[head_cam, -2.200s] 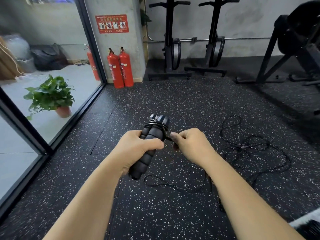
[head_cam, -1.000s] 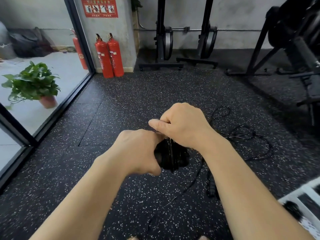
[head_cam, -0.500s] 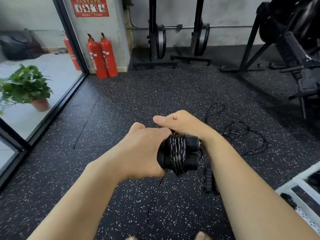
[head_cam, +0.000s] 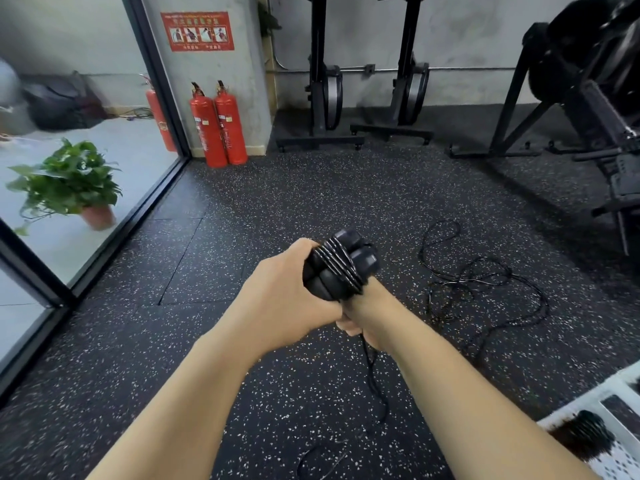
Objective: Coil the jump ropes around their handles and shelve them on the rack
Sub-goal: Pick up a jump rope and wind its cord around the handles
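Now, paired handles [head_cam: 365, 263] are gripped tight in the left hand [head_cam: 287, 299] above the floor, tilted higher than before, right hand [head_cam: 360, 320] brought beneath them, jump rope [head_cam: 341, 266] pinched in its curled fingers, tail hung floorward.

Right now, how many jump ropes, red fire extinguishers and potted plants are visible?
Jump ropes: 2 (coiled one held, loose one on floor)
Red fire extinguishers: 3 (one behind the glass)
Potted plants: 1
Total: 6

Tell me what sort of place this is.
Most likely a gym: black speckled rubber floor, two upright exercise machines at the back, and a loose jump rope lying on that floor.
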A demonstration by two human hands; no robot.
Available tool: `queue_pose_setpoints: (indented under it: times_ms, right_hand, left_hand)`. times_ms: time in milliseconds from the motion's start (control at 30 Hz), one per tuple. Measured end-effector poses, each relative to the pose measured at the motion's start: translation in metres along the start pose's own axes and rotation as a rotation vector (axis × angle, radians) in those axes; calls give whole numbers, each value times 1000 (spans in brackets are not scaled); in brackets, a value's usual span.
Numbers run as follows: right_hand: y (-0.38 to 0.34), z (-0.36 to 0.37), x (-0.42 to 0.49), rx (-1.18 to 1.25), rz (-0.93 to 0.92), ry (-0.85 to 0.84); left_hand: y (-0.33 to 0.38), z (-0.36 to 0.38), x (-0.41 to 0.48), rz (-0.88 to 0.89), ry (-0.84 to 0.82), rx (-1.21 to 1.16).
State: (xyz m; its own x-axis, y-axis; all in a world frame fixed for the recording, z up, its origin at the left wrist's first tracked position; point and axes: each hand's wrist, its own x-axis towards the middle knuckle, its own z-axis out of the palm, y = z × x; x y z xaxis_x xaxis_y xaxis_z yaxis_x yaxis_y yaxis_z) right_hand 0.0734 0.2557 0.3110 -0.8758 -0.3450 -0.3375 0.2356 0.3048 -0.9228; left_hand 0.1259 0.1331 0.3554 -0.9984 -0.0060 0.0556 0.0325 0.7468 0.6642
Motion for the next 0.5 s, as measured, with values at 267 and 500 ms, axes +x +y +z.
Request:
queue_pose_setpoints:
  times_ms: [267,500]
  right_hand:
    - [-8,12,-27,-341,-233,149]
    - [-18,10,-43,-533,-400,194]
  left_hand:
    - [-35,-14,13,-230,181,69]
    - [-46,-23,13,-316,157,-10]
